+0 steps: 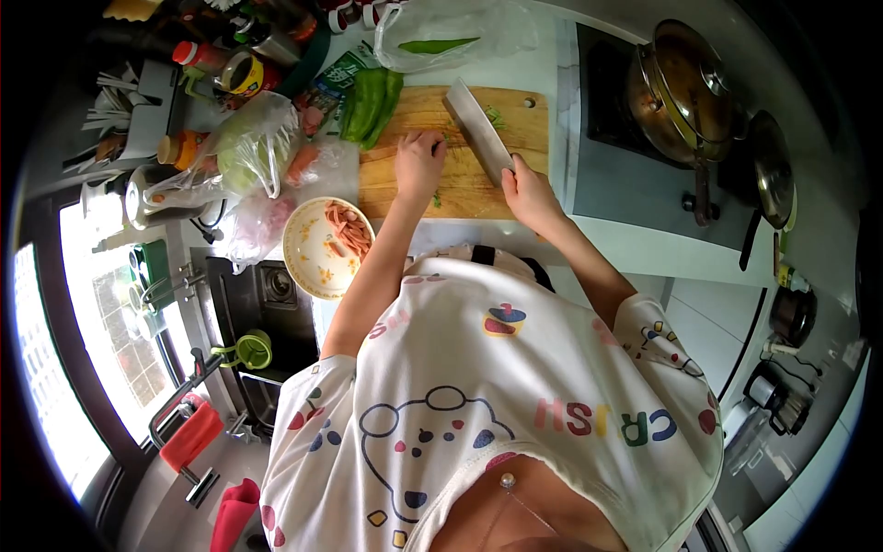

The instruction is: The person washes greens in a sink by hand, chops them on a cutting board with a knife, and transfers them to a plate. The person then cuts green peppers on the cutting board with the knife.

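My right hand [532,195] is closed around the handle of a cleaver [480,127], whose broad blade slants up and left over the wooden cutting board [524,147]. My left hand [421,164] rests on the board left of the blade, its fingers curled in; what they hold, if anything, is hidden. Small chopped green pieces [494,116] lie on the board beyond the blade. Long green peppers [371,106] lie across the board's far left corner. Beside my left forearm stands a patterned bowl [308,262] with pink sliced meat [348,230] in it.
A clear plastic bag [506,37] with a green pepper [440,44] lies behind the board. At the right, a lidded pot [676,92] sits on the stove [616,175]. Bagged vegetables [244,143] and bottles crowd the left. The sink [244,304] is at lower left.
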Available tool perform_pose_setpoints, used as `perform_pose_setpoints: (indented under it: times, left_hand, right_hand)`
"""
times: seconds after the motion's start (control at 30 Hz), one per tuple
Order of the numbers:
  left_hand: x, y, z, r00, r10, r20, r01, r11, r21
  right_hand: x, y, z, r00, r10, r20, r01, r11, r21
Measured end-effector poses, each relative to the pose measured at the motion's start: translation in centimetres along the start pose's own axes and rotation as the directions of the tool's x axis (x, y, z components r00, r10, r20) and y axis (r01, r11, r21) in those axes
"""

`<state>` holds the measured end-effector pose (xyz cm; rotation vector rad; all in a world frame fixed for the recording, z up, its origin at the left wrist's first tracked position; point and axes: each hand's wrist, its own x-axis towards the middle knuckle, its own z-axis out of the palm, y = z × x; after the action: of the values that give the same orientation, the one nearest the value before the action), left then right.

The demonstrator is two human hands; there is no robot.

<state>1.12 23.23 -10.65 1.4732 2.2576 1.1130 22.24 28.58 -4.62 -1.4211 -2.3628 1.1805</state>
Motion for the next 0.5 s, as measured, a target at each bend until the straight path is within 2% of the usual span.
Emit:
perform_pose_setpoints:
  times: [0.1, 0.2, 0.3, 0.5]
  left_hand:
    - [0.7, -0.1, 0.8, 0.999, -0.007, 0.041, 0.007, 1.000, -0.015]
    - [1.2, 0.5, 1.1, 0.993, -0.092, 0.075, 0.099, 0.991, -0.089]
    - [0.6, 1.2, -0.1, 0.999, 0.039, -0.021, -0.039, 0.999, -0.037]
    - [-1.4, -0.1, -0.9, 1.000, 0.019, -0.013, -0.019, 0.999, -0.033]
  right_hand:
    - [-0.5, 0.2, -1.1, 0.999, -0.020, -0.039, 0.019, 1.000, -0.014]
    - [-1.3, -0.3, -2.2, 0.997, -0.056, -0.052, 0.053, 0.997, -0.052]
    - [-1.9, -0.8, -2.7, 0.995, -0.095, -0.017, 0.093, 0.993, -0.073]
    - [-2.0, -1.3, -1.8, 0.982, -0.179, 0.054, 0.183, 0.980, -0.082]
